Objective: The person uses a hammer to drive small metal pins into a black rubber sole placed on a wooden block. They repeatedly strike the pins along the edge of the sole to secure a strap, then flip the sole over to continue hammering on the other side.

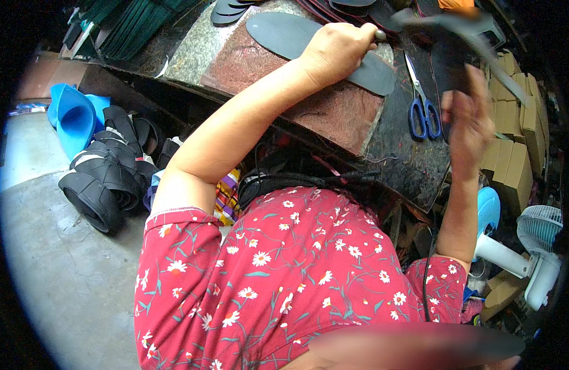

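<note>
On the bench, top of view: your two hands work over a dark stained top [414, 160].
Left arm: reaches up and across from lower left, elbow bent, forearm running toward upper right.
Left hand [337, 49]: knuckles up, fingers curled shut, pressing on the sole; a small grey tip pokes out of the fist on the right. Can't tell what it is.
Sole [284, 34]: flat grey insole shape lying on the bench, under your left hand. Long axis runs upper left to lower right, rounded end at upper left, other end at [377, 74].
Right arm: comes straight up from the lower right, forearm near vertical.
Right hand [466, 120]: raised above the bench edge, motion-blurred, fingers curled around a dark piece [447, 65]; exact clamp unclear.
Blurred tool [475, 37]: grey streak above the right hand, slanting down to the right.
Scissors [423, 102]: blue handles toward you, blades pointing away, between your hands, flat on the bench.
Right edge: stacked boxes [512, 123], white fan [537, 246].
Left floor: black shoe uppers [109, 172].
</note>
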A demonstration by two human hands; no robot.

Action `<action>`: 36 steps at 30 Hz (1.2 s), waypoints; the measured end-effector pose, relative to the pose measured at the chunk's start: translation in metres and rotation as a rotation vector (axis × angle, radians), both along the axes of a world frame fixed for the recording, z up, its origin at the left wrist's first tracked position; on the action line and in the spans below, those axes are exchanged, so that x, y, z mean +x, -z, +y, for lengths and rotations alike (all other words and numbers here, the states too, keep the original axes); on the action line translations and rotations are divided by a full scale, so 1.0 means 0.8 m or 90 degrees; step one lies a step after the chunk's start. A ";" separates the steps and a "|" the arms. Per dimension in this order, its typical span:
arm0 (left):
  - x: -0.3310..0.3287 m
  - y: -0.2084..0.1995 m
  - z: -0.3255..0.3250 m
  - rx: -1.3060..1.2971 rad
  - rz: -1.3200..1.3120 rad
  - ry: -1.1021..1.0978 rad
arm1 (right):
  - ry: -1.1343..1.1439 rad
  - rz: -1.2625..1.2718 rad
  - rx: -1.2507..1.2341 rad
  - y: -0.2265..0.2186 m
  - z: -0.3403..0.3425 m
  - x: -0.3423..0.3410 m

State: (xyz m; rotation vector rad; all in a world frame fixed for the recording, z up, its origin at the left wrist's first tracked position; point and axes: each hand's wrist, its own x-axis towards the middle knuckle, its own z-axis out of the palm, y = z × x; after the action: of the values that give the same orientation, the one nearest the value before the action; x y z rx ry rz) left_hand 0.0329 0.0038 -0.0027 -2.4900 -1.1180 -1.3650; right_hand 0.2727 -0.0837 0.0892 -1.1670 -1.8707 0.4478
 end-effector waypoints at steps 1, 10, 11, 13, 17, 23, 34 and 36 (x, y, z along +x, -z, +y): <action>0.001 0.000 -0.002 -0.040 -0.013 -0.019 | 0.038 -0.102 -0.057 0.012 0.004 0.001; -0.010 0.014 0.016 -0.454 -0.491 0.076 | 0.162 -0.215 -0.214 0.071 0.009 0.035; -0.008 0.016 0.015 -0.419 -0.470 0.070 | 0.167 -0.214 -0.226 0.064 0.007 0.031; -0.007 0.016 0.013 -0.359 -0.345 0.007 | 0.125 -0.158 -0.152 0.040 0.003 0.022; -0.005 0.006 0.007 -0.220 -0.183 -0.007 | 0.019 0.097 -0.021 -0.016 -0.015 0.014; 0.009 0.001 -0.005 -0.067 0.023 -0.016 | 0.000 -0.033 -0.193 0.022 -0.001 0.011; -0.041 -0.009 0.017 -0.235 -0.673 0.091 | 0.124 -0.253 -0.227 0.061 0.005 0.024; -0.052 -0.004 0.014 -0.281 -0.537 0.035 | 0.116 -0.247 -0.225 0.061 0.006 0.024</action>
State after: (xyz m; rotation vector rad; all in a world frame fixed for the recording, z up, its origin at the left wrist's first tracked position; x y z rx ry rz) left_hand -0.0085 0.0149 0.0005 -2.1972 -1.6301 -2.5468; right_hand 0.2923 -0.0793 0.0407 -1.7482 -2.0367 0.4876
